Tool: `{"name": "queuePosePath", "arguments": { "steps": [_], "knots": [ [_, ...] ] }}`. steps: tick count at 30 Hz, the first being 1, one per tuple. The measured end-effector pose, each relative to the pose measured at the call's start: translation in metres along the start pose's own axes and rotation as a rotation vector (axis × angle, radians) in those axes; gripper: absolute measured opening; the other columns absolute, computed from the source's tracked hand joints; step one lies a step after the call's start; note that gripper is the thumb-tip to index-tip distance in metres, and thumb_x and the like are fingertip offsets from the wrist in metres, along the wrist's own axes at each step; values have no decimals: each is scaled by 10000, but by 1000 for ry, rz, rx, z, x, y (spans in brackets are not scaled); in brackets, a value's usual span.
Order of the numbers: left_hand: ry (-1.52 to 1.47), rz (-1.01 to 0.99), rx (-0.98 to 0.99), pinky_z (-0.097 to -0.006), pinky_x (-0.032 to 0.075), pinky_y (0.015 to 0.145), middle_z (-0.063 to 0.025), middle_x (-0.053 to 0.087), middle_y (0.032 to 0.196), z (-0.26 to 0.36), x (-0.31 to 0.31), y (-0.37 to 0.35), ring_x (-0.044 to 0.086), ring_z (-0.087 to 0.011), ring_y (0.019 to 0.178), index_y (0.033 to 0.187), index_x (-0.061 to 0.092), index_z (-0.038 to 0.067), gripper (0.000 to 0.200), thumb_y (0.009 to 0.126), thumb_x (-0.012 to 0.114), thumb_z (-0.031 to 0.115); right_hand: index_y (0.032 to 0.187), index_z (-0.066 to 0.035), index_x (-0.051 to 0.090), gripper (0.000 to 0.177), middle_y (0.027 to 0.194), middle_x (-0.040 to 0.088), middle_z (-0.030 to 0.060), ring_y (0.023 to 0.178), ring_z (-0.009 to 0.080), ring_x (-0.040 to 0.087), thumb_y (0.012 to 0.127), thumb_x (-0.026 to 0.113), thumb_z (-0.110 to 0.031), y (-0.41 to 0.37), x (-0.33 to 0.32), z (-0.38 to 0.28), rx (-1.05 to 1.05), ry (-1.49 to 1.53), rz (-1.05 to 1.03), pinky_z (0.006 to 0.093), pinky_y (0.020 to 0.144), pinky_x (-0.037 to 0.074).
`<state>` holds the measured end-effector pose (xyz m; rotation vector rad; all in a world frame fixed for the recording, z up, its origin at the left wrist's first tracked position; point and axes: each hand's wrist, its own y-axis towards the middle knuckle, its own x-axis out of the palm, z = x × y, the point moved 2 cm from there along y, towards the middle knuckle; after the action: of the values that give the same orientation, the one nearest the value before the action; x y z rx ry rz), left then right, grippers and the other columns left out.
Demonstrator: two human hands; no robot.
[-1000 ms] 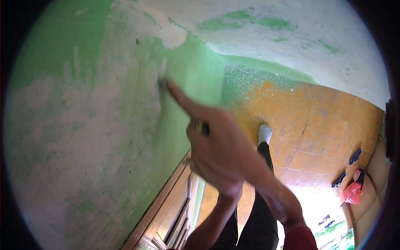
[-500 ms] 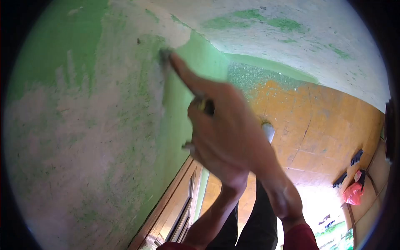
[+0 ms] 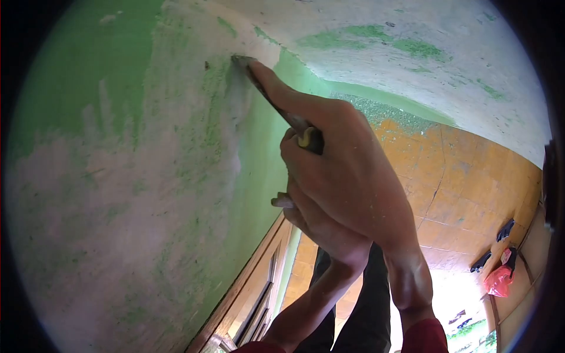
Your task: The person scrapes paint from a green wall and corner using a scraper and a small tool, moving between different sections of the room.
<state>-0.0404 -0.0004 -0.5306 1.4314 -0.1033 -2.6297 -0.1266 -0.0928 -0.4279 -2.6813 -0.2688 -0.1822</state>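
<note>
My right hand (image 3: 359, 170) is closed round the dark and yellow handle of a scraper (image 3: 273, 105), its index finger stretched along the thin blade. The blade's tip meets the wall (image 3: 118, 176), where green paint and pale, bared patches lie side by side, close to the corner. My left hand (image 3: 335, 241) is closed just below the right one, against it and around the lower part of the grip. Much of the left hand and the handle's end are hidden behind the right hand.
A wooden frame with glass (image 3: 247, 294) stands below the wall. My dark-trousered legs (image 3: 359, 312) are over the orange tiled floor (image 3: 465, 182). Dark items (image 3: 481, 262) and a red plastic bag (image 3: 499, 281) lie at right. A whitish wall (image 3: 471, 59) with green patches adjoins.
The scraper's tip has moved slightly up along the wall, and both hands have shifted to the right in view. The grip stays the same.
</note>
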Motion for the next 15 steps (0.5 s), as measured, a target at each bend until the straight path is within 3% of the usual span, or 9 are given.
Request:
{"name": "queuePosePath", "arguments": {
  "steps": [2, 4, 6, 8, 10, 12, 13, 15],
  "knots": [
    [-10, -20, -18, -429, 366, 907, -223, 516, 1210, -7, -21, -11, 518, -316, 1020, 1369, 385, -35, 736, 794, 776, 207, 1490, -42, 378, 690, 830, 652, 312, 715, 441, 679, 815, 428, 96, -7, 7, 11, 51, 6, -9, 444, 761, 578],
    [-44, 5, -17, -431, 364, 908, -223, 516, 1210, -3, -16, -3, 518, -316, 1021, 1369, 385, -34, 739, 792, 777, 209, 1473, -16, 395, 655, 731, 646, 267, 628, 404, 676, 827, 436, 82, -7, 28, -4, -262, -124, 126, 440, 714, 580],
    [-50, 9, -30, -432, 362, 909, -223, 515, 1211, -4, -17, -7, 518, -316, 1021, 1369, 385, -34, 741, 791, 778, 211, 1472, -9, 394, 652, 750, 646, 281, 664, 416, 681, 827, 436, 81, -5, 26, 0, -218, -62, 117, 470, 759, 559],
    [-75, 22, -30, -433, 361, 909, -223, 515, 1211, -2, -6, -2, 517, -315, 1021, 1369, 386, -34, 743, 789, 779, 213, 1492, -33, 371, 689, 874, 634, 362, 804, 471, 676, 818, 429, 99, 5, -1, -6, -8, -136, 50, 517, 878, 507],
    [-91, 19, -39, -435, 359, 910, -223, 515, 1211, -1, -7, -3, 517, -315, 1022, 1368, 386, -34, 746, 787, 781, 215, 1505, -41, 349, 716, 896, 631, 365, 844, 483, 664, 809, 441, 105, -6, 8, -1, 71, -71, 10, 515, 871, 501],
    [-122, 26, -34, -436, 357, 911, -223, 515, 1212, 1, -5, 10, 517, -315, 1022, 1368, 386, -34, 748, 785, 782, 217, 1500, -19, 343, 702, 826, 640, 324, 786, 430, 678, 818, 468, 90, -22, 29, 15, -193, -156, 78, 458, 749, 545],
    [-134, 34, -32, -437, 357, 911, -222, 515, 1212, 0, -4, 18, 517, -315, 1022, 1368, 386, -34, 749, 784, 783, 218, 1495, -8, 342, 697, 838, 645, 316, 804, 429, 676, 819, 487, 82, -22, 32, 21, -171, -133, 62, 451, 707, 549],
    [-141, -11, -49, -438, 355, 912, -222, 515, 1212, -5, -7, 16, 516, -314, 1023, 1368, 387, -34, 752, 783, 784, 220, 1498, -17, 340, 702, 860, 646, 329, 824, 448, 671, 817, 483, 82, -1, 12, 9, -163, -160, 88, 472, 743, 544]
  ]
}}
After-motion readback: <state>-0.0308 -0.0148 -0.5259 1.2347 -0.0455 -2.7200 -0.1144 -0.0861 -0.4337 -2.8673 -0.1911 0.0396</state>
